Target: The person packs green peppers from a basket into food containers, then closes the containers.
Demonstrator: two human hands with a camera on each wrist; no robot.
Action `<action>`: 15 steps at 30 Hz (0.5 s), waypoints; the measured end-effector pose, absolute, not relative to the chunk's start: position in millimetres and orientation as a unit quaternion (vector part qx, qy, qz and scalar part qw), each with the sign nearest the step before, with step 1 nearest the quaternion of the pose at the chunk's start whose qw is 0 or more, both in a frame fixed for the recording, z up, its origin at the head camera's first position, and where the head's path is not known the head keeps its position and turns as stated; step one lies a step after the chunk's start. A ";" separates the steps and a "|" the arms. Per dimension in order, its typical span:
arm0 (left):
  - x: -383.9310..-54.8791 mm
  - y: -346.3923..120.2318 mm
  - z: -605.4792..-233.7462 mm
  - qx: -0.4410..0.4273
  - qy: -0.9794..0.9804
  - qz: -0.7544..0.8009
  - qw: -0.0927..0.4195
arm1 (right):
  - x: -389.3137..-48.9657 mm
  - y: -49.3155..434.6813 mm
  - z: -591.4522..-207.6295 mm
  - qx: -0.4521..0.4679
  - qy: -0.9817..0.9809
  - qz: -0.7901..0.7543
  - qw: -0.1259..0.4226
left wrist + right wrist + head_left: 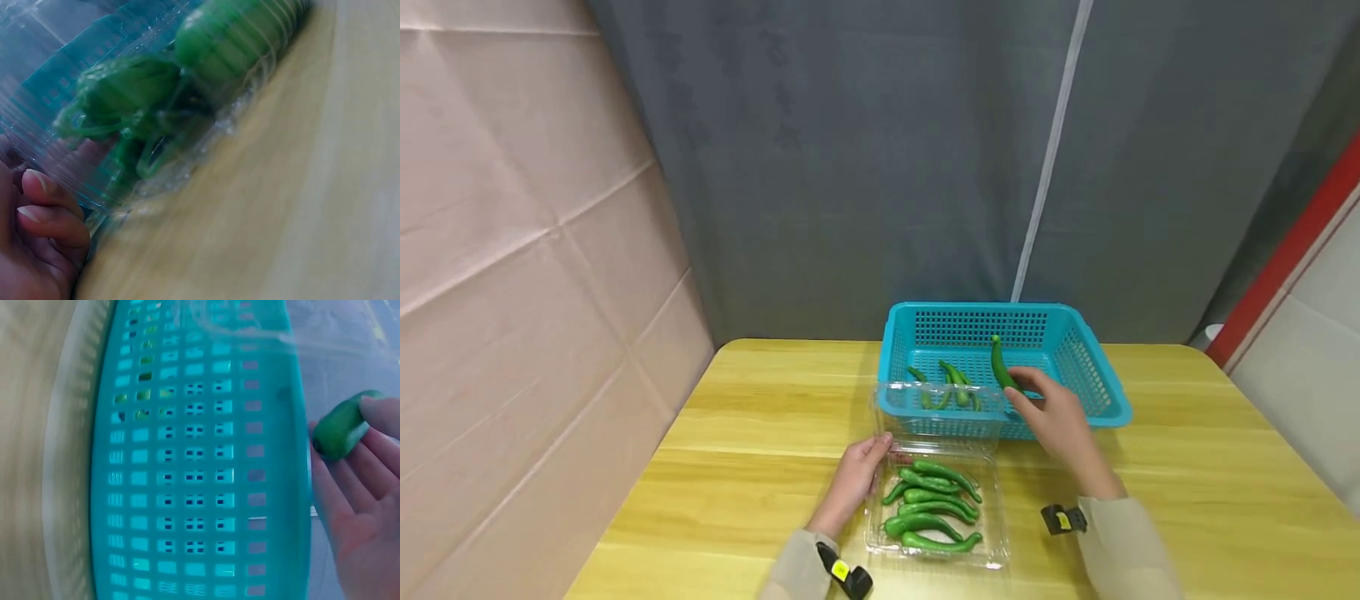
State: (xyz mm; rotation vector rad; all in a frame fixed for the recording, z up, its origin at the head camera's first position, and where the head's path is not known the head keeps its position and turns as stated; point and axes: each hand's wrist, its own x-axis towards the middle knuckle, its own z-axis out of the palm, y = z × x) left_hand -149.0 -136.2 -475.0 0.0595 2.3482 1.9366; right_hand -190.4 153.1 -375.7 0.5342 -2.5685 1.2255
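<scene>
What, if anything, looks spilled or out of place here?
Nothing stands out. The right hand holds one green pepper over the blue basket; the other peppers in sight lie in the basket or the clear box, whose edge the left hand holds. I see no spill.

This looks like a makeshift booth: a grey curtain screens the far side, a creased pink sheet the left, of one table.
</scene>
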 end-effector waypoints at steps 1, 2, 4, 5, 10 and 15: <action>-149.2 -135.8 -475.1 0.020 0.770 0.635 0.049 | -187.1 153.5 -376.2 0.180 -0.878 0.424 0.134; -149.4 -135.2 -475.5 0.021 0.770 0.635 0.050 | -183.7 154.0 -376.5 0.176 -0.875 0.427 0.143; -149.6 -134.2 -476.3 0.021 0.770 0.636 0.051 | -177.7 154.2 -377.3 0.173 -0.873 0.427 0.160; -149.6 -133.9 -476.5 0.021 0.769 0.636 0.051 | -175.3 154.1 -377.5 0.173 -0.872 0.427 0.165; -148.6 -134.5 -475.8 0.021 0.768 0.638 0.055 | -169.2 152.1 -374.9 0.171 -0.868 0.429 0.185; -147.8 -136.7 -474.4 0.019 0.768 0.638 0.052 | -165.6 151.2 -370.4 0.176 -0.860 0.437 0.196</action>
